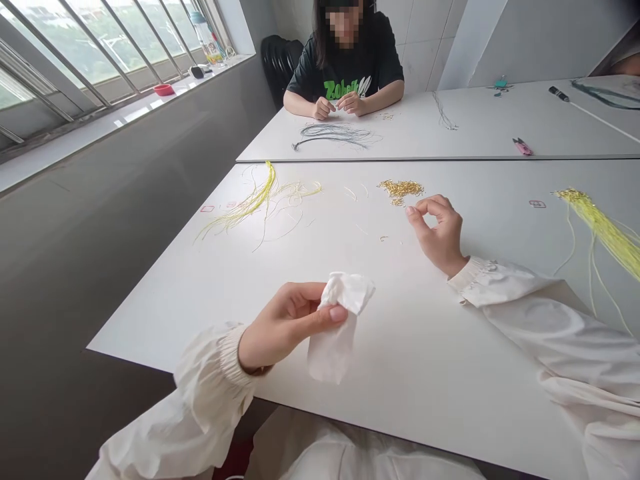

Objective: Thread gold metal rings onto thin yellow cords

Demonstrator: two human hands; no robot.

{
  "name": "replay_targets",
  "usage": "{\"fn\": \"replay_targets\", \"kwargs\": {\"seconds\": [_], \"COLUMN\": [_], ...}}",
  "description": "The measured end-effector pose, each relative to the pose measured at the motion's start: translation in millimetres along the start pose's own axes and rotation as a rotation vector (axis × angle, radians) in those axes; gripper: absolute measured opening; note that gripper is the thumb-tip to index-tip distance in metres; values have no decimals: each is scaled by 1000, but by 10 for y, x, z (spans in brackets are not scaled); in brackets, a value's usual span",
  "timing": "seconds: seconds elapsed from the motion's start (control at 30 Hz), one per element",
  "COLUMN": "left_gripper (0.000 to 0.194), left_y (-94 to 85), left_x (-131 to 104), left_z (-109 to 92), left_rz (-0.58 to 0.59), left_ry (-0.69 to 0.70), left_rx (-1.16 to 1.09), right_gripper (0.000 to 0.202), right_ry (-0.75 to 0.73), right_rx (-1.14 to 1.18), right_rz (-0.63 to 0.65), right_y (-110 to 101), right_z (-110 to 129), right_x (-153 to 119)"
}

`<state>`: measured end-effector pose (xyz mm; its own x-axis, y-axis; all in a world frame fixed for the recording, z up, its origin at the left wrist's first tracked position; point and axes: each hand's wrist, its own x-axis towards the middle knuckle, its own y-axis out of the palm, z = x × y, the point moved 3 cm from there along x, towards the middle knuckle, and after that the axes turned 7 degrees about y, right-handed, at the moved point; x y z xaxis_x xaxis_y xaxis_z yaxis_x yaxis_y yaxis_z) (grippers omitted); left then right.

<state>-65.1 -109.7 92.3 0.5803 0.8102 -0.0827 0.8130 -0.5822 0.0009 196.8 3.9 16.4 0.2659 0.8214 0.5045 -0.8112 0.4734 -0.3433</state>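
My left hand [300, 320] grips a crumpled white tissue [340, 333] between thumb and fingers, above the near part of the white table [425, 373]. My right hand [439, 230] is at the right of the table, its thumb and index finger curled close together; anything between them is too small to make out. Just beyond that hand's fingertips lies a pile of small gold pieces [401, 189]. A single gold piece [383, 238] sits apart, nearer to me. Yellow threads [260, 197] are spread out at the back left.
Another bundle of yellow cords [605, 227] lies at the far right. Across the table a person [345, 73] sits behind grey-blue cords [335, 135]. Pink snips [522, 147] rest on the far table. A barred window and sill [130, 110] are at the left.
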Motion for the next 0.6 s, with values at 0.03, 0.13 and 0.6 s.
{"fn": "replay_targets", "kwargs": {"seconds": [0.03, 0.13, 0.6], "left_gripper": [30, 30, 20], "left_y": [33, 106, -74], "left_x": [108, 345, 195], "left_z": [28, 73, -499], "left_rz": [-12, -17, -62], "left_ry": [4, 2, 191], "left_rx": [-13, -32, -128], "right_gripper": [31, 28, 29], "right_ry": [-9, 102, 471], "right_rx": [48, 344, 1032], "right_rz": [14, 347, 1058], "right_y": [-45, -121, -436], "right_z": [94, 473, 1197], "right_x": [2, -69, -391]}}
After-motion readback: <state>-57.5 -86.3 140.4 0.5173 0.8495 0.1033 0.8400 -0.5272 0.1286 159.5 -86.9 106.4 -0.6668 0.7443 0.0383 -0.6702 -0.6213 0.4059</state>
